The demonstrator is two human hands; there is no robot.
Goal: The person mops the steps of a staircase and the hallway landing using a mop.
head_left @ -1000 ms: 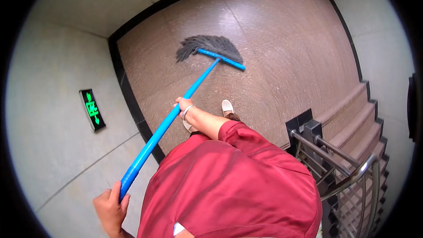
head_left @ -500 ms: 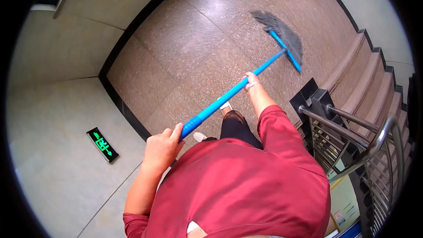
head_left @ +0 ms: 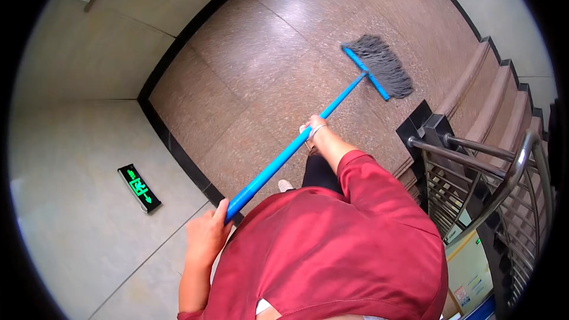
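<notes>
A mop with a long blue handle slants across the view. Its grey string head lies fanned out on the floor, beyond the blue crossbar. Closed around the handle's upper end, near my left side, is my left hand. Farther down the shaft my right hand, with a band at its wrist, wraps round the handle. My shoe shows in part below the handle.
Stone steps rise on the right, beside a metal handrail on a dark post. Tiled walls with dark skirting border the speckled floor. A green-lit exit sign hangs on the left wall.
Both hands have moved back toward my body and to the left. The mop head has been drawn slightly nearer, and its strands now trail behind the crossbar.
</notes>
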